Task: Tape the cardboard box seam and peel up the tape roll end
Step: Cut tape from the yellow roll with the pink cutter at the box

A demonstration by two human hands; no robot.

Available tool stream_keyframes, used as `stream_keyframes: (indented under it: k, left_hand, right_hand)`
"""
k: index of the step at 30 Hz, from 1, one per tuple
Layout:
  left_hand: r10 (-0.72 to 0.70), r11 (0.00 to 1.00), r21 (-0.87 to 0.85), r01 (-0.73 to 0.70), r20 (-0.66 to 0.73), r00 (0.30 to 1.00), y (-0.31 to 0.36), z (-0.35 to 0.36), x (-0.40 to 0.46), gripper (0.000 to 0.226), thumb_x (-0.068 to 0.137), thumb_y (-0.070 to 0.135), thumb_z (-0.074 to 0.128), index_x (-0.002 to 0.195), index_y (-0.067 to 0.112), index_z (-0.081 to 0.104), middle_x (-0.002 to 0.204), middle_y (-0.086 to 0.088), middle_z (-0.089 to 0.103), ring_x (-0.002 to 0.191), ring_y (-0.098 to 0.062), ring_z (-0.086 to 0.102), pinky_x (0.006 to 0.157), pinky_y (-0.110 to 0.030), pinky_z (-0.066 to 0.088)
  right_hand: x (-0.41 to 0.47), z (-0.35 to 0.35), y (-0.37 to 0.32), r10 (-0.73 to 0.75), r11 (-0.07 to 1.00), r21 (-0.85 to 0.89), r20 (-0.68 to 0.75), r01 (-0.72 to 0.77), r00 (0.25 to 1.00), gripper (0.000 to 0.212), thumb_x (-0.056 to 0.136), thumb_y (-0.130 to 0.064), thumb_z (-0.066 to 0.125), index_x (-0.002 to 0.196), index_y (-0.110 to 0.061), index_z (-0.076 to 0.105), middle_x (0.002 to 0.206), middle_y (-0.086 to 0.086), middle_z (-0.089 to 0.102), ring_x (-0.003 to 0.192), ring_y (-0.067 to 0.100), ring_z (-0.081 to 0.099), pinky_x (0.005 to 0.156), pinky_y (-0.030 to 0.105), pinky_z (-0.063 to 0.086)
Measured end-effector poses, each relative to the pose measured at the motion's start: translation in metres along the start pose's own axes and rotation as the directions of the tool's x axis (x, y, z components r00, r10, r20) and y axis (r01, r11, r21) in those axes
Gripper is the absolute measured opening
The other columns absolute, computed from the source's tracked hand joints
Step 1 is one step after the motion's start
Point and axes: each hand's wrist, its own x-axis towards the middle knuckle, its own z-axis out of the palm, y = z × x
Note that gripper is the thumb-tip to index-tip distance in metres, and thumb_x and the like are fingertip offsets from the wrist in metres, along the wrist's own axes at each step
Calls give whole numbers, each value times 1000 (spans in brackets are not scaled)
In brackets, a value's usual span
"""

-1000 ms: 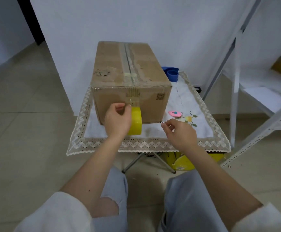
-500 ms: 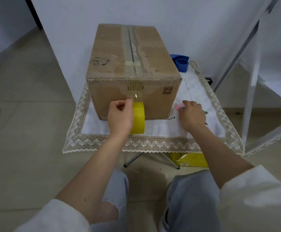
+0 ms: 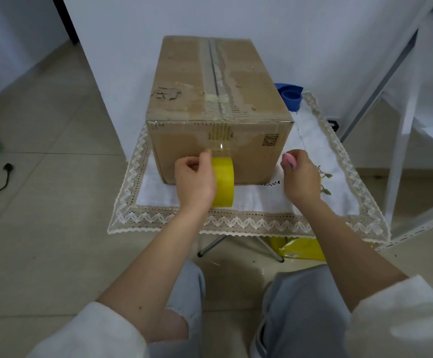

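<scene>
A: Since a moment ago the right hand (image 3: 302, 177) has lifted off the white lace-edged tablecloth (image 3: 249, 220) and now comes up beside the box with a small pink cutter-like tool (image 3: 287, 159) pinched in its closed fingers. The left hand (image 3: 194, 180) has barely shifted.

B: And the left one is clenched around the yellow roll of clear tape (image 3: 223, 184), holding it against the front face of the brown cardboard box (image 3: 220, 104), low and near the middle. A clear strip (image 3: 219, 148) runs up from the roll toward the top edge, in line with the centre seam (image 3: 214, 68).

A: What could spoil it from here?

B: Probably slack. If the left hand eases its pull while the tool cuts, the strip may wrinkle or fold onto itself instead of lying flat on the cardboard.

A: And the cut itself?

B: The tool sits well to the side of the strip, so the right hand must cross in front of the box. A crooked or ragged cut could let the free end drop back onto the roll, where clear tape is hard to find and peel up again. The blade also passes near the left thumb.
</scene>
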Motion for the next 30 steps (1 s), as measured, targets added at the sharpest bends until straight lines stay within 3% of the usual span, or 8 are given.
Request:
stream_keyframes:
  k: [3, 6, 8, 13, 21, 26, 28, 30]
  left_hand:
    - [-40, 990, -144, 12, -192, 980, 3, -2, 0, 34, 96, 25, 57, 121, 4, 47, 121, -5, 49, 83, -15, 54, 59, -14, 37]
    - [-58, 974, -225, -6, -274, 960, 7, -8, 2, 52, 97, 22, 55, 143, 15, 30, 152, -6, 22, 98, -14, 47, 78, -21, 41]
    - [-1, 979, -200, -50, -248, 969, 6, -13, 6, 58, 99, 24, 50, 151, 25, 24, 159, -3, 24, 107, -11, 46, 93, -27, 40]
    - [144, 983, -87, -164, -203, 969, 10, -27, 18, 48, 94, 39, 44, 142, 32, 45, 143, 8, 53, 129, -13, 52, 111, -43, 41]
    - [114, 988, -79, -131, -188, 976, 19, -33, 32, 67, 80, 56, 41, 144, 33, 39, 141, 6, 55, 133, -27, 46, 111, -51, 38]
    - [62, 991, -106, -83, -184, 981, 15, -38, 33, 68, 81, 52, 43, 146, 32, 36, 142, 6, 55, 134, -26, 46, 115, -50, 34]
    - [61, 990, -119, -82, -170, 984, 18, -37, 28, 68, 88, 47, 49, 151, 28, 29, 153, 3, 42, 141, -24, 40, 118, -43, 32]
    - [-2, 984, -177, -34, -198, 980, 19, -34, 21, 63, 95, 35, 57, 148, 17, 28, 154, -4, 30, 131, -19, 47, 100, -26, 40]
  right_hand:
    - [-11, -3, -15, 109, 942, 320, -6, -102, 994, 16, 100, -22, 45, 114, -16, 48, 98, -1, 66, 82, 14, 66, 72, 38, 53]
    - [-15, -5, -27, 215, 814, 537, 80, -224, 973, 14, 102, -24, 42, 114, -17, 44, 101, -8, 63, 85, 8, 66, 75, 36, 56]
    - [-15, -6, -31, 265, 759, 587, 119, -284, 957, 15, 102, -24, 42, 115, -17, 44, 103, -8, 62, 90, 14, 65, 72, 32, 54]
    - [-19, -7, -36, 303, 768, 557, 118, -315, 946, 25, 100, -25, 43, 122, -13, 46, 112, 3, 60, 87, 12, 66, 76, 34, 52]
    - [-34, -1, -46, 281, 762, 573, 127, -301, 951, 10, 101, -26, 45, 110, -21, 44, 117, 5, 59, 85, 10, 64, 73, 31, 52]
    - [-39, -1, -52, 247, 777, 565, 134, -279, 960, 19, 101, -27, 46, 116, -16, 47, 118, 6, 59, 84, 8, 64, 69, 27, 52]
    - [-42, -2, -54, 249, 782, 560, 121, -273, 961, 16, 101, -27, 47, 114, -18, 47, 118, 6, 60, 82, 7, 64, 70, 29, 53]
    - [-48, -4, -57, 255, 774, 587, 57, -239, 965, 10, 101, -27, 47, 109, -22, 45, 113, 3, 65, 78, 3, 64, 74, 32, 53]
